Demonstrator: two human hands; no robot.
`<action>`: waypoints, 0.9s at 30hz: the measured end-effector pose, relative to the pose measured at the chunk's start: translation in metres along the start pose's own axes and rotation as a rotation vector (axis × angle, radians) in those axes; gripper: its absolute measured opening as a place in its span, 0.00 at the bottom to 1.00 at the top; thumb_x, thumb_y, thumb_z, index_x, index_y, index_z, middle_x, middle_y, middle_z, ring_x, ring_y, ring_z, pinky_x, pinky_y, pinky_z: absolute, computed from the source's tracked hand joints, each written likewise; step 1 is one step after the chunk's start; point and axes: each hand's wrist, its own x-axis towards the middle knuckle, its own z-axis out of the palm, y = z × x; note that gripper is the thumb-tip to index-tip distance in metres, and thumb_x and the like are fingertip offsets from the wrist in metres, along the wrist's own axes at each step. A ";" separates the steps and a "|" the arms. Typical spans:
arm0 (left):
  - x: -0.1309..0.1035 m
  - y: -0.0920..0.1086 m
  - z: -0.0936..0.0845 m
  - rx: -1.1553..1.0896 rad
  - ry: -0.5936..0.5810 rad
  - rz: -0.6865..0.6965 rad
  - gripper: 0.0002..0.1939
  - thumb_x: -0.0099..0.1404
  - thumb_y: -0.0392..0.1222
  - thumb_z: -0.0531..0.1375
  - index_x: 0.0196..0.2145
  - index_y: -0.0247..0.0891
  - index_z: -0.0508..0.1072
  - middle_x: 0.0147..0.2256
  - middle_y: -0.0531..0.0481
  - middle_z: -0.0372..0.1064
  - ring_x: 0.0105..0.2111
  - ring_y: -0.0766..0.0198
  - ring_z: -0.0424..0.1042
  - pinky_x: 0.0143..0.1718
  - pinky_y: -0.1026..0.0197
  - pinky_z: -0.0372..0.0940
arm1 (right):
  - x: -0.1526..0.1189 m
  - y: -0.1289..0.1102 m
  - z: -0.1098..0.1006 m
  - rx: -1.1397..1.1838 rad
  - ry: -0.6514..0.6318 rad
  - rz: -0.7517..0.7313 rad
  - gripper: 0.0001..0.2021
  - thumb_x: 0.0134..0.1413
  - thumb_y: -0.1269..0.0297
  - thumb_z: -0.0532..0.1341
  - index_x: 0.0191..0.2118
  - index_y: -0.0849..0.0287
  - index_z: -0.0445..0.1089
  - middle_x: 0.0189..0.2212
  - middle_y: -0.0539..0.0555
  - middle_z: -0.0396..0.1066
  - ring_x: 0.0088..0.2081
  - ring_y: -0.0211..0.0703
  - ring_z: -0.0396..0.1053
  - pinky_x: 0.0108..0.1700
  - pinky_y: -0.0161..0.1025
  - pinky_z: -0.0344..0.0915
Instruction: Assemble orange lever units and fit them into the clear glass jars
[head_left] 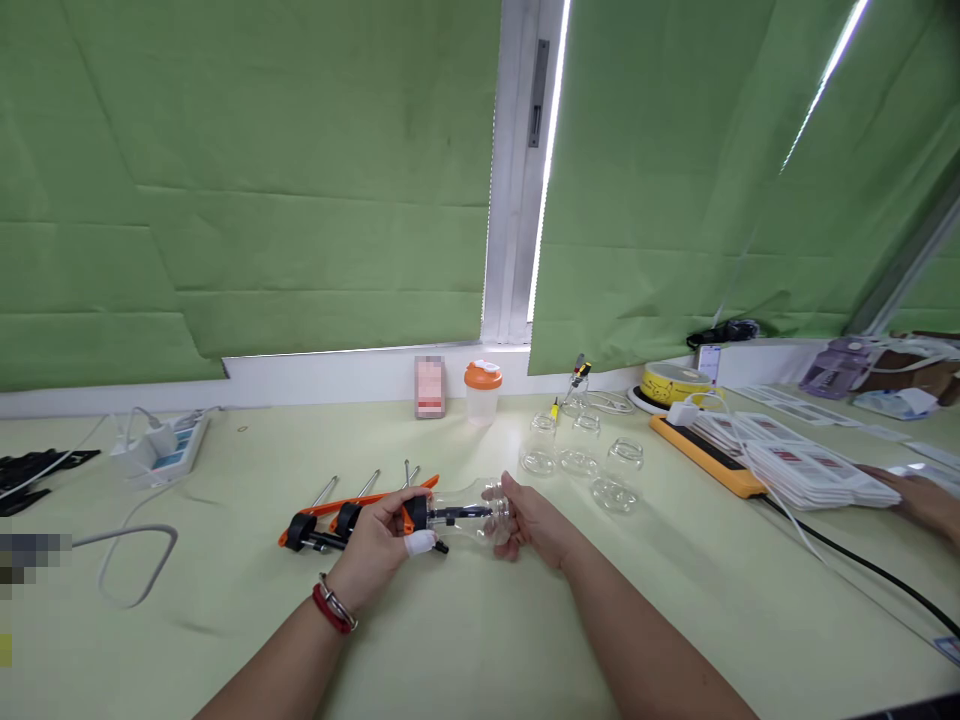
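My left hand (375, 548), with white tape round the thumb, is closed on a black cap (418, 513) with orange parts. A black tube (465, 513) runs from this cap inside a clear bottle (469, 493) lying sideways. My right hand (541, 525) is closed round the bottle's other end. Cap and bottle meet at the neck, but whether they are screwed together I cannot tell. Behind and left of my left hand lie several similar black caps (302, 530) with orange levers and metal rods, partly hidden by it. Three clear bottles (616, 490) stand beyond my right hand.
An orange-lidded cup (482, 393) and a phone (430, 388) stand by the wall. At right are an orange-and-black power strip (709, 458), stacked printed sheets (799, 465) and another person's hand (919, 502). A white power strip (176, 450) with cables lies at left.
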 end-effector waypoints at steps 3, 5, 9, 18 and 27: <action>0.001 0.000 -0.001 -0.029 0.026 -0.005 0.27 0.43 0.37 0.70 0.44 0.37 0.73 0.43 0.43 0.74 0.43 0.53 0.72 0.45 0.54 0.67 | -0.006 -0.005 0.000 0.036 -0.038 -0.111 0.31 0.53 0.43 0.56 0.58 0.54 0.57 0.50 0.62 0.65 0.40 0.47 0.71 0.30 0.39 0.67; 0.002 0.000 -0.001 -0.044 0.058 -0.014 0.28 0.42 0.37 0.70 0.44 0.37 0.73 0.43 0.42 0.74 0.44 0.53 0.72 0.45 0.54 0.68 | -0.011 -0.008 0.000 0.036 -0.080 -0.198 0.33 0.49 0.51 0.63 0.60 0.47 0.54 0.59 0.59 0.55 0.47 0.47 0.66 0.39 0.41 0.67; 0.002 0.002 -0.002 -0.062 0.083 -0.017 0.29 0.42 0.37 0.71 0.44 0.36 0.72 0.43 0.42 0.74 0.43 0.55 0.72 0.44 0.55 0.68 | -0.014 -0.011 -0.001 0.031 -0.129 -0.269 0.34 0.46 0.58 0.67 0.60 0.45 0.56 0.58 0.58 0.54 0.47 0.47 0.66 0.42 0.44 0.65; 0.001 0.004 0.000 -0.053 0.111 -0.031 0.28 0.41 0.36 0.71 0.43 0.36 0.73 0.43 0.43 0.75 0.42 0.55 0.72 0.43 0.56 0.69 | -0.012 -0.010 0.001 0.041 -0.103 -0.225 0.30 0.48 0.55 0.65 0.58 0.49 0.58 0.51 0.59 0.60 0.37 0.44 0.70 0.32 0.39 0.65; 0.001 0.004 0.000 -0.057 0.095 -0.043 0.29 0.42 0.37 0.71 0.44 0.36 0.72 0.44 0.41 0.74 0.44 0.53 0.72 0.45 0.53 0.68 | -0.011 -0.011 0.002 0.080 -0.077 -0.165 0.30 0.47 0.53 0.65 0.56 0.52 0.59 0.45 0.56 0.64 0.28 0.39 0.72 0.27 0.36 0.64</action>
